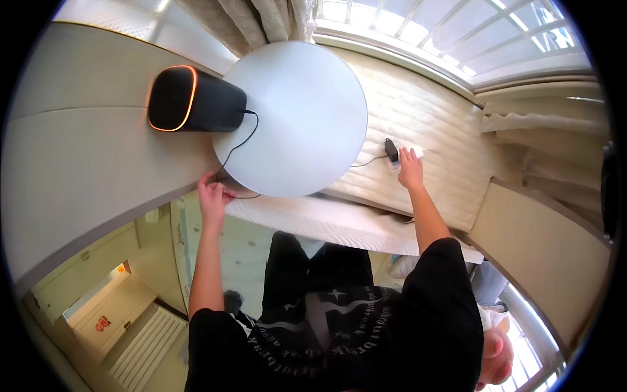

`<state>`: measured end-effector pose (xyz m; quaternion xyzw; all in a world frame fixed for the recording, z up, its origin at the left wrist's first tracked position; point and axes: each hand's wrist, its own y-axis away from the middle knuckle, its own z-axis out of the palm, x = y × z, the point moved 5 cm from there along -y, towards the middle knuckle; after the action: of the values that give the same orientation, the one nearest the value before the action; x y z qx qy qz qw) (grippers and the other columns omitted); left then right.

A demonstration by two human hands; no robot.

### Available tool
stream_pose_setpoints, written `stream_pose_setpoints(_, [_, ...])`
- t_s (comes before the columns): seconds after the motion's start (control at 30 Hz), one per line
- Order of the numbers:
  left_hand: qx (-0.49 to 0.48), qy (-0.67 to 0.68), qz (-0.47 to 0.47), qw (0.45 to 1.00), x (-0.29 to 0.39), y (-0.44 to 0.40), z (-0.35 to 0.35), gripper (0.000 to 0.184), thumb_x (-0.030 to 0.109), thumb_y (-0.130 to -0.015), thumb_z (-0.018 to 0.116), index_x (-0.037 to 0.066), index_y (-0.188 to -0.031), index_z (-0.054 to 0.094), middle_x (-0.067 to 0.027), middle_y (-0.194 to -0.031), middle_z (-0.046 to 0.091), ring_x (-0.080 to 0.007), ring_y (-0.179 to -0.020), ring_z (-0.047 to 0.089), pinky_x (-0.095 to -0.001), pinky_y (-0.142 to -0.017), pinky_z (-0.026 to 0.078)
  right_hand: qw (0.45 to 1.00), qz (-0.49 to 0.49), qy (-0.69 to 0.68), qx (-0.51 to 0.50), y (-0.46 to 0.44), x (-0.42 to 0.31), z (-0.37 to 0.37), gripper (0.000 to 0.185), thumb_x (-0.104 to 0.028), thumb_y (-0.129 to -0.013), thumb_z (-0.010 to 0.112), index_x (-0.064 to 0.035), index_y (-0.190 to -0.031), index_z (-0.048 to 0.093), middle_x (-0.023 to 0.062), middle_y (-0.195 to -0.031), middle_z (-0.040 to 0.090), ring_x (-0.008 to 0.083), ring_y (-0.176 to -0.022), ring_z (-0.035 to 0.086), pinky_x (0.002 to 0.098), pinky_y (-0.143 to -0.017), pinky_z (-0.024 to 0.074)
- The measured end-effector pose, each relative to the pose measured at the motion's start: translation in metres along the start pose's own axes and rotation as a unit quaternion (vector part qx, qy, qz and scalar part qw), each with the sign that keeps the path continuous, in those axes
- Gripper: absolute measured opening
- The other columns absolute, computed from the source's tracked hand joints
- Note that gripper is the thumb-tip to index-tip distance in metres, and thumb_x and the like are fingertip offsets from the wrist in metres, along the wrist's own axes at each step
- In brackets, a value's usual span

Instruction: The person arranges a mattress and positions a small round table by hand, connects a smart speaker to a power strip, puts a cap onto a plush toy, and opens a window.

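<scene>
My left hand [213, 195] is closed on a thin black cable [236, 145] at the near left edge of the round white tabletop [297, 117]. This cable runs up to the back of a black speaker [219, 101] with a glowing orange ring, which lies on its side. My right hand [411, 168] rests on the quilted cream mat, its fingers on a small white power strip [420, 153] that they partly cover. A black power adapter [390, 150] sits just left of these fingers, apparently at the strip. From it, a cord leads left under the round top.
A grey-beige counter [85, 150] extends on the left. The cream mat [431, 104] covers the ledge below a barred window [450, 32]. Curtains hang at the back and right. A wooden panel [535, 235] stands at right. A pink-eared plush toy [495, 353] is low on the right.
</scene>
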<state>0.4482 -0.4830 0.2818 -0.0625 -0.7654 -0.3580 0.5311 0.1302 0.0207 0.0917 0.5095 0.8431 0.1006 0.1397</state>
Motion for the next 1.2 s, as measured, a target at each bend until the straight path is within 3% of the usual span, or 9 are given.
stream_pose_setpoints(0.17, [-0.063,0.063,-0.123,0.988,-0.018,0.016,-0.012,0.029,0.011,-0.106,0.052,0.002,-0.133,0.058,-0.0011,-0.082,0.054,-0.0134,-0.069,0.058,-0.0276,-0.063,0.051,0.995,-0.044,0.079,0.041,-0.017,0.006,0.009,0.056,-0.001,-0.082,0.062,-0.0114,-0.137,0.056,0.0071,-0.138,0.058,0.0289,-0.145,0.041,0.0569,-0.123,0.0251])
stream_pose_setpoints(0.3, [-0.146,0.124,-0.216,0.957,-0.014,0.039,-0.016,0.027,0.013,-0.103,0.058,-0.002,-0.124,0.063,-0.0007,-0.075,0.055,-0.0126,-0.068,0.056,-0.0267,-0.058,0.044,0.99,-0.083,0.095,-0.061,-0.023,0.007,0.006,0.044,-0.008,-0.077,0.075,-0.013,-0.119,0.063,0.0048,-0.125,0.062,0.0281,-0.132,0.051,0.0565,-0.124,0.0237])
stream_pose_setpoints(0.5, [-0.256,0.13,-0.15,0.946,0.0,0.064,-0.008,0.015,0.016,-0.099,0.059,0.001,-0.103,0.062,-0.0059,-0.076,0.063,-0.0272,-0.091,0.069,-0.0439,-0.097,0.05,0.986,-0.141,-0.09,-0.026,0.036,-0.014,-0.061,0.064,-0.019,-0.059,0.093,-0.0121,-0.116,0.065,0.0072,-0.115,0.065,0.0309,-0.117,0.058,0.0558,-0.121,0.0277])
stream_pose_setpoints(0.6, [-0.268,0.252,-0.154,0.917,0.008,0.078,0.001,0.012,0.016,-0.098,0.058,0.005,-0.102,0.057,-0.0079,-0.079,0.063,-0.0345,-0.105,0.069,-0.0529,-0.113,0.04,0.97,-0.152,-0.189,-0.029,0.073,-0.037,-0.116,0.063,-0.022,-0.057,0.095,-0.0106,-0.112,0.068,0.0089,-0.115,0.066,0.0329,-0.114,0.058,0.0511,-0.115,0.035])
stream_pose_setpoints(0.7, [-0.335,0.311,-0.168,0.873,0.02,0.092,-0.003,0.024,0.017,-0.096,0.062,0.006,-0.117,0.057,-0.0076,-0.084,0.061,-0.0286,-0.095,0.069,-0.0511,-0.111,0.047,0.944,-0.164,-0.274,-0.079,0.108,-0.067,-0.178,0.059,-0.024,-0.057,0.096,-0.0089,-0.108,0.07,0.0102,-0.116,0.067,0.0334,-0.112,0.058,0.0469,-0.107,0.0415])
stream_pose_setpoints(0.9, [-0.384,0.297,-0.1,0.869,0.036,0.088,-0.034,0.057,0.013,-0.096,0.065,0.009,-0.15,0.047,-0.0036,-0.09,0.058,-0.0135,-0.072,0.057,-0.0332,-0.082,0.057,0.852,-0.148,-0.469,-0.18,0.158,-0.127,-0.253,0.069,-0.021,-0.053,0.102,-0.0066,-0.113,0.07,0.0096,-0.114,0.068,0.0277,-0.11,0.063,0.0398,-0.099,0.0482])
stream_pose_setpoints(0.93, [-0.378,0.28,-0.095,0.877,0.038,0.084,-0.036,0.055,0.012,-0.098,0.062,0.009,-0.151,0.047,-0.0036,-0.09,0.058,-0.0128,-0.073,0.057,-0.0324,-0.081,0.056,0.832,-0.16,-0.491,-0.202,0.164,-0.128,-0.247,0.073,-0.019,-0.052,0.104,-0.0064,-0.116,0.07,0.0063,-0.121,0.067,0.02,-0.117,0.061,0.0356,-0.103,0.0459])
stream_pose_setpoints(1.1, [-0.29,0.232,-0.105,0.922,0.028,0.063,-0.048,0.043,0.012,-0.107,0.051,0.008,-0.15,0.05,-0.0014,-0.088,0.058,-0.0101,-0.072,0.054,-0.0297,-0.076,0.053,0.767,-0.161,-0.594,-0.182,0.179,-0.166,-0.248,0.082,-0.019,-0.054,0.104,-0.0039,-0.124,0.066,0.0068,-0.124,0.065,0.0184,-0.117,0.059,0.0365,-0.103,0.0457])
stream_pose_setpoints(1.2, [-0.266,0.232,-0.087,0.932,0.037,0.056,-0.055,0.046,0.023,-0.109,0.05,0.012,-0.154,0.045,0.0011,-0.084,0.054,-0.0098,-0.072,0.052,-0.0313,-0.076,0.054,0.729,-0.175,-0.638,-0.175,0.187,-0.181,-0.252,0.088,-0.015,-0.054,0.105,-0.0024,-0.131,0.064,0.0048,-0.128,0.065,0.0172,-0.12,0.059,0.0374,-0.107,0.0446])
